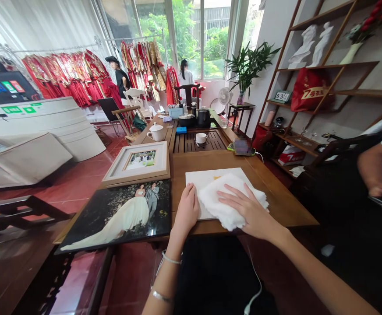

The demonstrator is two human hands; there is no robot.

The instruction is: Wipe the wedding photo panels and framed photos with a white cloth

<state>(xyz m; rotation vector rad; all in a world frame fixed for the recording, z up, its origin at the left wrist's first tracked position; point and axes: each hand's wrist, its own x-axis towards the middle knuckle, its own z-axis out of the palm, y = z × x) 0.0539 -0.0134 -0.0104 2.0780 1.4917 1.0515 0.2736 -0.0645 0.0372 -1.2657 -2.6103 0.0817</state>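
A white cloth (224, 197) lies bunched on a white board (207, 177) at the near edge of the wooden table (276, 192). My right hand (248, 209) rests flat on the cloth, fingers stretched out and spread. My left hand (187, 209) lies at the board's left edge, fingers together against it, beside the cloth. A large dark wedding photo panel (118, 214) sits to the left of my left hand. Behind it lies a framed photo (138, 162).
Further along the table stand a tea tray (194, 141), a white cup (200, 138), a white teapot (156, 131), a black kettle (203, 117) and a phone (242, 148). A person's arm (373, 168) is at the right. Shelves (325, 87) line the right wall. Two people stand by racks of red dresses (76, 78).
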